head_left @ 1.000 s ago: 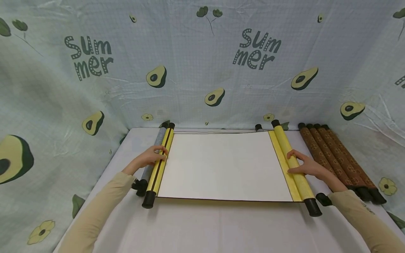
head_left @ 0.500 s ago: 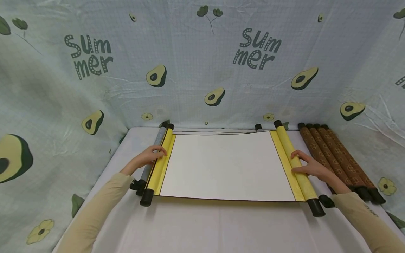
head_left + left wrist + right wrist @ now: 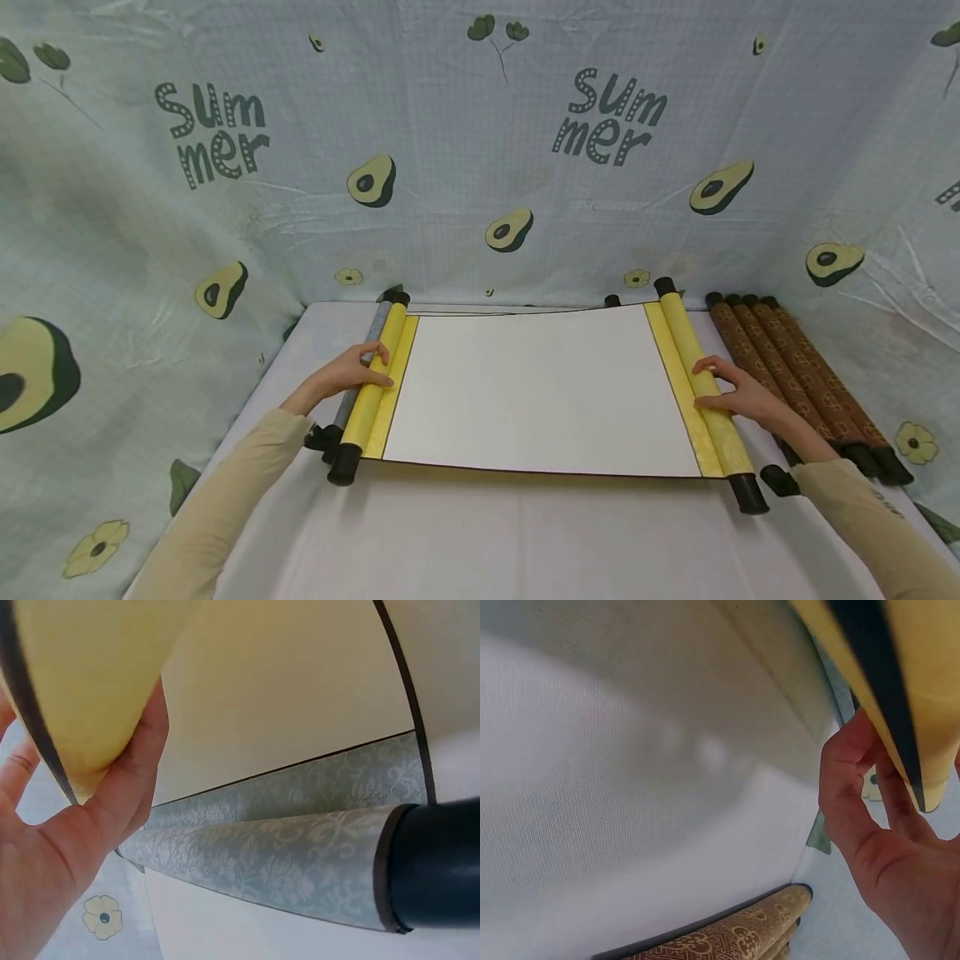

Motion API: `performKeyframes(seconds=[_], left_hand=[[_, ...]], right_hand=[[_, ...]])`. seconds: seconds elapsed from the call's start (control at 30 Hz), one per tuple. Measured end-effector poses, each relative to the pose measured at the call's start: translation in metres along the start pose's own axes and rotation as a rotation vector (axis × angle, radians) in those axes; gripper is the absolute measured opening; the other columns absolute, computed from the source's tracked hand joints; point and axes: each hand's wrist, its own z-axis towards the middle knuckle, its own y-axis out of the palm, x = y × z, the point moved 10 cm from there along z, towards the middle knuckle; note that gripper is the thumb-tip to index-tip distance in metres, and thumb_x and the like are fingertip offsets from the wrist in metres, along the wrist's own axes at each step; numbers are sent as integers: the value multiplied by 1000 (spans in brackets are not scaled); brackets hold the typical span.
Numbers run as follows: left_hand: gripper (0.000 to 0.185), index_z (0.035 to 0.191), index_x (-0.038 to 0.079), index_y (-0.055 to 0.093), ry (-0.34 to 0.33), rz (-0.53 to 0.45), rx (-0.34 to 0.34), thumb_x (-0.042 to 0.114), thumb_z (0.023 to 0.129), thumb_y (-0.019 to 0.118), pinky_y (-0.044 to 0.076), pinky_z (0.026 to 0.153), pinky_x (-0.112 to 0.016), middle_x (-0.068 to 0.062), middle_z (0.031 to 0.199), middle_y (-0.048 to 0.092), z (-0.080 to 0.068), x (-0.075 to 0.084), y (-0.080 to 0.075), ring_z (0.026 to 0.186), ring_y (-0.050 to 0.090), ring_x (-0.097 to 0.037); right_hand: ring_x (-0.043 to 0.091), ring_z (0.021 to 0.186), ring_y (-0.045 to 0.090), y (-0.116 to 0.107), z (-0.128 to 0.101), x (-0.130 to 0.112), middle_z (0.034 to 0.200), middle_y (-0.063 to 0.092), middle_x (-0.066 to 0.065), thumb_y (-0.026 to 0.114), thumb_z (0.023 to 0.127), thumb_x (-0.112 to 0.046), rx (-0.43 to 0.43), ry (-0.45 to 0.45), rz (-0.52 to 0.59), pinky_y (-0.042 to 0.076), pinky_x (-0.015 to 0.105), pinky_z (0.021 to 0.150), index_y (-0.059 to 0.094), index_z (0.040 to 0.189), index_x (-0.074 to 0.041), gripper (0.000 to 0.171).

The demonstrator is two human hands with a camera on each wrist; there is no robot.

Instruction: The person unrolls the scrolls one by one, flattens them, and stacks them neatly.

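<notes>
A scroll with blank white paper [image 3: 540,392] and yellow ends is spread between my hands. My left hand [image 3: 341,375] grips its left yellow roller [image 3: 365,412], thumb on the inner side. The right hand [image 3: 738,398] holds the right yellow roller [image 3: 720,429] between thumb and fingers. Black knobs cap both rollers. Under the yellow scroll lies a second one with a grey floral roller [image 3: 270,859], partly unrolled. In the left wrist view the yellow roller hangs above the grey one, apart from it. The yellow roller also stands off the table in the right wrist view.
Several rolled brown patterned scrolls [image 3: 795,367] with black ends lie side by side at the right of the white table [image 3: 480,542]. A black knob [image 3: 780,480] sticks out beneath the right forearm. Avocado-print cloth [image 3: 450,192] hangs behind and at the sides.
The left roller has turned outward and shifted slightly left, baring a wider yellow band and hiding its dark stripe. The right roller has moved a little right, its far end slightly higher.
</notes>
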Motion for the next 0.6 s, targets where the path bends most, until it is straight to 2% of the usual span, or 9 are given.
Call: performKeyframes(seconds=[0.1,0.27,0.47,0.6], left_hand=[[33,100,0,41,-2,-1,3,8,78,65,45,52,-25,-6,74,50,-1,0,-1,58,52,-13],[35,107,2,42,-24,-12,22,8,80,64,45,53,-26,-6,76,50,0,-5,-6,60,52,-13],[53,127,7,34,-92,-36,34,9,81,62,50,58,-30,-8,79,58,-1,-13,-6,64,58,-15],[60,131,11,30,-123,-33,47,9,81,62,52,61,-33,-11,84,59,-1,-17,-6,65,61,-16]], right_hand=[[28,91,49,0,0,4,133,24,29,65,80,-28,-4,19,14,44,32,64,33,122,-6,57],[36,100,47,-4,-1,4,136,22,33,66,79,-31,5,45,24,46,35,68,27,128,-7,67],[42,108,43,-4,-3,3,136,21,33,65,80,-30,5,46,51,48,39,71,20,134,-10,74],[45,115,36,-3,-3,2,138,18,33,66,79,-29,-2,54,74,48,43,74,17,136,-11,77]])
